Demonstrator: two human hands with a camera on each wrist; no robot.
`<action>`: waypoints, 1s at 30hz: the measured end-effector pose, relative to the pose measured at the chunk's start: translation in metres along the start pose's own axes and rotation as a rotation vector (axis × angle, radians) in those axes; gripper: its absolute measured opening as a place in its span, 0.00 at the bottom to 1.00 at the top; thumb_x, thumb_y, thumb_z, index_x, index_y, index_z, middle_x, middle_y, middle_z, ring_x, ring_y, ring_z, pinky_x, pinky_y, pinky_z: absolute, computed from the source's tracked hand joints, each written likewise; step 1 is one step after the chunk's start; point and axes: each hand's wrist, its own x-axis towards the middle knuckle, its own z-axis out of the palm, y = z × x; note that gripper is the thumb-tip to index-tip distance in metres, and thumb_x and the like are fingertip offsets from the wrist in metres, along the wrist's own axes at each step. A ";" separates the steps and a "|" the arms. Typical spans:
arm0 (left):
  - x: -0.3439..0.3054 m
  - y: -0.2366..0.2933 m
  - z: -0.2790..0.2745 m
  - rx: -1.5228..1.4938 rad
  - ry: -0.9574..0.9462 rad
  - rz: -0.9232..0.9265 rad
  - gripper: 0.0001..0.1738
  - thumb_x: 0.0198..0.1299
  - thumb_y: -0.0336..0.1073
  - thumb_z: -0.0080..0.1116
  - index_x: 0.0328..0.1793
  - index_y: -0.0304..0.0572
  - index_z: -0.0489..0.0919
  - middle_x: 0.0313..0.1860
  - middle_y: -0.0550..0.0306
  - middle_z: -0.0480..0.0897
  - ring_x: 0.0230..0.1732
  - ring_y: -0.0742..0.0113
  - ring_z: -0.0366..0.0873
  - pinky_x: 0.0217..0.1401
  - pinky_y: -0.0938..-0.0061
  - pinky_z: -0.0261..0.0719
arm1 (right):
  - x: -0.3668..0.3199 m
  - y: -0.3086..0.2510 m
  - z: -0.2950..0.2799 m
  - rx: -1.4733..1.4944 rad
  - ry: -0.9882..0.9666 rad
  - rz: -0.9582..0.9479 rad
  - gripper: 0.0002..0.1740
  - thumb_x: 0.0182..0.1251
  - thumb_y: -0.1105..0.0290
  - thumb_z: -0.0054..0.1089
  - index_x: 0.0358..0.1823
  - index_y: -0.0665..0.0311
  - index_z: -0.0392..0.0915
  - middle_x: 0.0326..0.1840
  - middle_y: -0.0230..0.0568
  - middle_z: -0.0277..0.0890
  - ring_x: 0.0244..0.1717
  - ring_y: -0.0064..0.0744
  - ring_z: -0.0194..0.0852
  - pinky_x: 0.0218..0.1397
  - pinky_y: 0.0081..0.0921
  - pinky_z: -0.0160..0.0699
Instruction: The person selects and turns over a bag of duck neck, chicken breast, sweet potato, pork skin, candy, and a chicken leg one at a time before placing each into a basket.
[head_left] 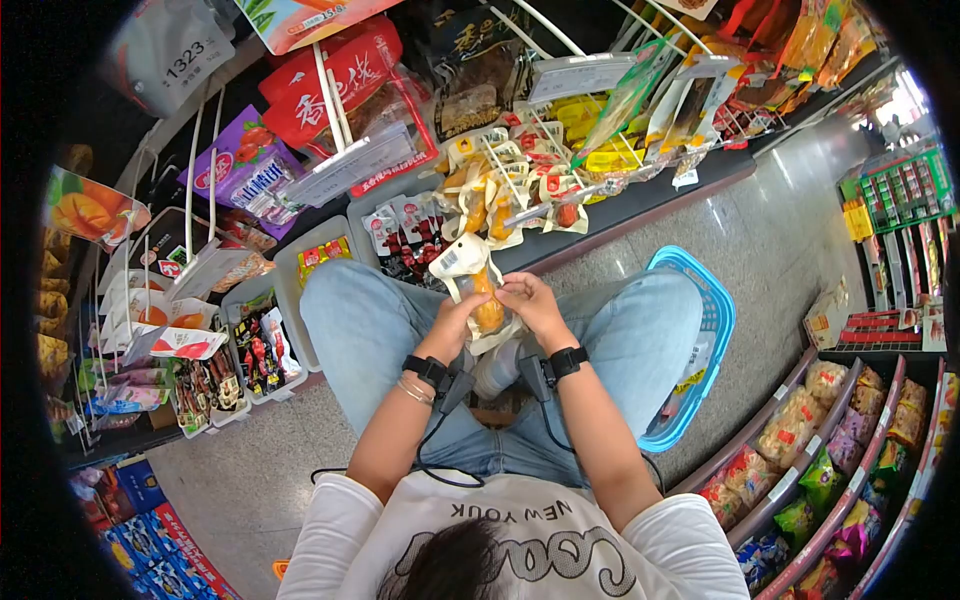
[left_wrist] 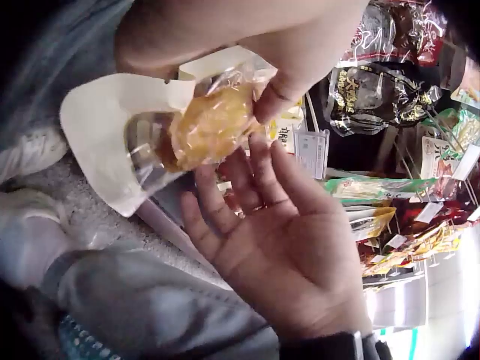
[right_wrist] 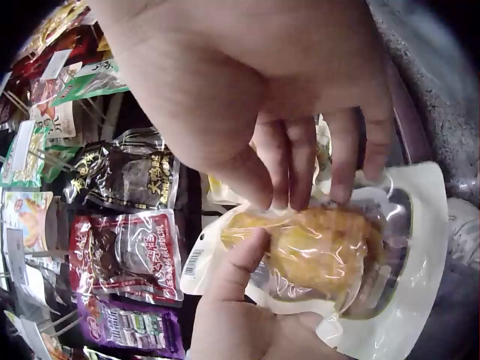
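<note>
Between the two hands is a vacuum-packed chicken leg (head_left: 488, 312), a golden-brown piece in a clear pouch with a white border. My left hand (head_left: 452, 328) grips one side of the pack; in the right wrist view its thumb (right_wrist: 247, 262) presses the clear front. My right hand (head_left: 534, 303) pinches the opposite edge between thumb and fingertips, its other fingers spread loosely in the left wrist view. The pack is tilted above the lap, its white end and barcode toward the shelf. Similar packs (head_left: 480, 200) are heaped in the shelf bin just beyond.
Bins of small red-and-black packets (head_left: 405, 235) line the shelf front, beneath hanging bags such as a red one (head_left: 345, 90) and a purple one (head_left: 240, 170). A blue basket (head_left: 722, 330) stands by the right knee. Behind it, a curved rack (head_left: 800, 450) holds bagged snacks.
</note>
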 end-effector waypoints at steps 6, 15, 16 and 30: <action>-0.009 0.019 0.009 -0.040 -0.083 -0.033 0.18 0.60 0.35 0.55 0.54 0.34 0.73 0.45 0.55 0.80 0.44 0.68 0.80 0.48 0.72 0.80 | -0.010 -0.028 -0.002 -0.039 -0.144 0.043 0.23 0.59 0.67 0.66 0.52 0.71 0.72 0.45 0.39 0.77 0.43 0.23 0.74 0.48 0.19 0.72; -0.043 0.050 0.031 0.036 -0.147 0.037 0.15 0.62 0.37 0.57 0.50 0.36 0.76 0.43 0.57 0.81 0.42 0.72 0.80 0.46 0.76 0.79 | -0.041 -0.061 0.008 0.257 -0.222 0.060 0.21 0.61 0.69 0.63 0.53 0.69 0.71 0.46 0.37 0.77 0.46 0.22 0.74 0.49 0.21 0.74; -0.048 0.053 0.034 0.071 -0.152 0.037 0.15 0.61 0.37 0.58 0.49 0.36 0.76 0.42 0.57 0.81 0.41 0.72 0.80 0.46 0.77 0.78 | -0.049 -0.067 0.010 0.259 -0.212 0.055 0.21 0.60 0.70 0.64 0.53 0.69 0.72 0.47 0.37 0.77 0.46 0.22 0.74 0.49 0.21 0.74; -0.106 0.076 0.100 0.107 -0.230 0.197 0.16 0.60 0.36 0.61 0.50 0.36 0.75 0.42 0.57 0.81 0.40 0.73 0.79 0.45 0.77 0.77 | -0.137 -0.125 0.002 0.268 -0.156 -0.158 0.27 0.55 0.73 0.69 0.56 0.68 0.70 0.48 0.36 0.76 0.47 0.22 0.74 0.50 0.23 0.76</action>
